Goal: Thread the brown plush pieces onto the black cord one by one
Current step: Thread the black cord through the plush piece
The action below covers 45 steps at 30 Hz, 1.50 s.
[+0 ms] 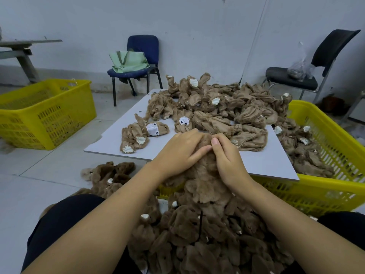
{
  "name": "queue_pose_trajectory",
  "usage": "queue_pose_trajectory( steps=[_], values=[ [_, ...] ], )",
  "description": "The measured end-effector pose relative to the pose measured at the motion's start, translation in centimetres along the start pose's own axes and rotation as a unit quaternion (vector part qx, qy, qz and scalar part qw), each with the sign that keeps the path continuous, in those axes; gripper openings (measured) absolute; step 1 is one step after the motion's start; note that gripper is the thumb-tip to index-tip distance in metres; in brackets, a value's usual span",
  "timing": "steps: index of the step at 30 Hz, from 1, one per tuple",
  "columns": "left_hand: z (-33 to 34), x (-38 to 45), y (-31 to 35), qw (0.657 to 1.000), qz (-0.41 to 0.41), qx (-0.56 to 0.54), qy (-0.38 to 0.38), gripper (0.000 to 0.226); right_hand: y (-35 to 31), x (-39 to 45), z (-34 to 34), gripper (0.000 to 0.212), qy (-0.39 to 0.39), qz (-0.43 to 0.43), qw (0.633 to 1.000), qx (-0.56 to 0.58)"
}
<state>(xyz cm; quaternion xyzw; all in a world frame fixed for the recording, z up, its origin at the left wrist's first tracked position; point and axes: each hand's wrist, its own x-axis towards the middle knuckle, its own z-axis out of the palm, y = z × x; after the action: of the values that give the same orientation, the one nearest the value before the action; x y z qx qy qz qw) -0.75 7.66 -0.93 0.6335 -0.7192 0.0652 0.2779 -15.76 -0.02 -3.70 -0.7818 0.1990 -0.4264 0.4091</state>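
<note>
L hand (177, 153): fingers curled, gripping fuzzy brown plush piece (203, 155) at its top.
R hand (227, 157): pinching same piece, thumb up.
Thin black cord (200, 224): short bit visible amid threaded plush in lap.
Grey flat board (110, 143): more pieces piled on it.

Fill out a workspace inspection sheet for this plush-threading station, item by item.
Surface: grey board laid over a yellow crate.
Job's things: inside-out plush pieces heaped on the board; fluffy threaded plush pieces piled on the lap; black cord shows briefly among them.
Clutter: more plush on the floor.
Grippers: left hand and right hand both grip one plush piece.
Cables: nothing seen.
Surroundings: second yellow crate, blue chair with green bag, black chair.
</note>
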Motion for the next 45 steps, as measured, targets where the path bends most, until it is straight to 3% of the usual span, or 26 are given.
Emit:
queue_pose_trajectory(
  steps=[7, 10, 13, 15, 20, 23, 26, 30, 32, 35, 38, 42, 45],
  values=[
    [-0.7, 1.6, 1.9, 0.99, -0.071, -0.031, 0.115, 0.036, -1.3, 0.9, -0.3, 0.029, -0.064, -0.026, 0.995, 0.072],
    [0.1, 2.3, 1.3, 0.988, -0.134, -0.049, 0.054, 0.039, -0.7, 1.6, -0.6, 0.024, -0.091, 0.025, 0.994, 0.056],
    [1.1, 1.7, 0.6, 0.965, -0.187, -0.184, 0.006, 0.047, 1.0, 1.4, -0.6, 0.018, -0.14, 0.083, 0.986, 0.014],
    [1.8, 1.1, 0.4, 0.962, -0.187, -0.199, -0.011, 0.039, 2.0, 1.2, -0.5, 0.019, -0.141, 0.092, 0.985, -0.026],
    [2.2, 0.8, 0.7, 0.952, -0.188, -0.242, 0.02, 0.029, 2.4, 1.3, -0.7, 0.025, -0.167, 0.067, 0.981, -0.073],
    [2.0, 1.1, 1.2, 0.963, -0.183, -0.182, 0.08, 0.038, 1.8, 1.1, -0.5, 0.025, -0.172, 0.055, 0.983, -0.033],
    [1.0, 2.0, 2.2, 0.98, -0.168, -0.048, 0.097, 0.032, 1.1, 1.1, -0.1, 0.028, -0.141, 0.038, 0.989, 0.016],
    [0.2, 3.3, 2.4, 0.973, -0.197, -0.026, 0.116, 0.042, 0.6, 1.7, 0.2, 0.025, -0.119, 0.046, 0.991, 0.045],
    [0.9, 3.4, 2.0, 0.968, -0.242, -0.042, 0.058, 0.035, 1.1, 1.8, 0.5, 0.025, -0.13, 0.078, 0.988, 0.025],
    [2.3, 2.8, 1.3, 0.926, -0.318, -0.204, -0.016, 0.034, 2.4, 1.5, 1.0, 0.022, -0.166, 0.114, 0.979, -0.025],
    [2.6, 2.3, 1.2, 0.905, -0.32, -0.281, -0.017, 0.032, 2.8, 1.4, 1.3, 0.021, -0.177, 0.119, 0.976, -0.037],
    [2.6, 2.3, 1.3, 0.906, -0.316, -0.279, 0.022, 0.035, 2.3, 1.2, 1.4, 0.023, -0.167, 0.109, 0.98, -0.029],
    [2.0, 2.9, 1.5, 0.933, -0.307, -0.167, 0.085, 0.041, 1.5, 1.5, 1.6, 0.031, -0.14, 0.095, 0.986, -0.006]
  ],
)
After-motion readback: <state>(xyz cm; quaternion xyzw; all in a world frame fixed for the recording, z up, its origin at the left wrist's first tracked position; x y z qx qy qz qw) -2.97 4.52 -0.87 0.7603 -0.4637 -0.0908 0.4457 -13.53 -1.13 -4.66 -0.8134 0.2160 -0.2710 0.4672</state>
